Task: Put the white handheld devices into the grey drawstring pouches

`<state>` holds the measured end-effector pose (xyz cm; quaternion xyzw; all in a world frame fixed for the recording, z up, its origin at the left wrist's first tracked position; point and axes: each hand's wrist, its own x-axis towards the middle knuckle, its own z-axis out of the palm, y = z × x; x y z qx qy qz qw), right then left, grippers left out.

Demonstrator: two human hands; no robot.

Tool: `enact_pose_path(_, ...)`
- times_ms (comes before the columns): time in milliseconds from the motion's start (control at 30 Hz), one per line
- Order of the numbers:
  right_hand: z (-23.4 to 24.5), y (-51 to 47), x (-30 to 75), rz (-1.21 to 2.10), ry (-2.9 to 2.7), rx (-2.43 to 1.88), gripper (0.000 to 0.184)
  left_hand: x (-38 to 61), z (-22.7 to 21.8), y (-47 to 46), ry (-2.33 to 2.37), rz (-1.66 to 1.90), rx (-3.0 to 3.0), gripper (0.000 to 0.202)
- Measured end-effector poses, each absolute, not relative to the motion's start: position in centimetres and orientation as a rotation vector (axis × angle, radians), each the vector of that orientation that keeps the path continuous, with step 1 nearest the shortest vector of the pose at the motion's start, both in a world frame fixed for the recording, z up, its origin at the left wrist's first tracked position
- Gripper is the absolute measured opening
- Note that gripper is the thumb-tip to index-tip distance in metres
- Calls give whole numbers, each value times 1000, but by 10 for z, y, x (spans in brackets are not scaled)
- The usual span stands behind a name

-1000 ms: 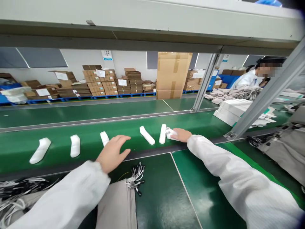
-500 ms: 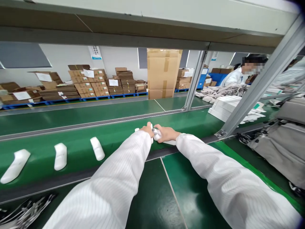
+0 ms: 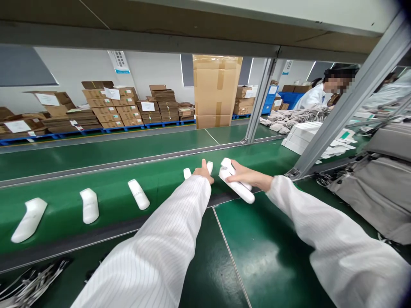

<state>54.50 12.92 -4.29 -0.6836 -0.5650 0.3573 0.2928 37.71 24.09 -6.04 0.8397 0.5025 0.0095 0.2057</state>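
Note:
My right hand (image 3: 245,174) grips white, angled plastic pieces: a long one (image 3: 241,191) slants down toward me, and part of another shows behind it. They are raised above the green conveyor belt (image 3: 167,182). At the belt, my left hand (image 3: 203,172) is closed around a white piece (image 3: 209,166) whose upper end sticks out beyond the fingers; the rest is hidden. Just left of that hand, another white piece (image 3: 187,173) is partly covered. Farther left on the belt lie similar white pieces (image 3: 138,194), spaced apart.
A metal post (image 3: 261,100) and a slanting one (image 3: 340,94) hold the shelf (image 3: 205,36) overhead. White boxes (image 3: 298,139) and grey fabric bags (image 3: 379,184) are at right. Cables (image 3: 41,280) lie bottom left. A co-worker (image 3: 311,97) sits beyond; cartons (image 3: 218,92) line the back.
My hands have moved apart; the right has gone right and lifted its white pieces. The white pieces on the belt have shifted right, and the view has tilted slightly.

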Motion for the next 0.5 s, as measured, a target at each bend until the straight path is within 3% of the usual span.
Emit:
enact_pose_path(233,-71,3,508,1002,-1574,-1841,101,368,-34,212,1252,102,2215,79)
enact_pose_path(367,-64,-9,509,819,-1797,-1932,77,322,-18,160,1159,171,2124,81)
enact_pose_path(500,-33,54,510,460,-1908,-2013,62,252,-18,93,1095,174,1997,85)
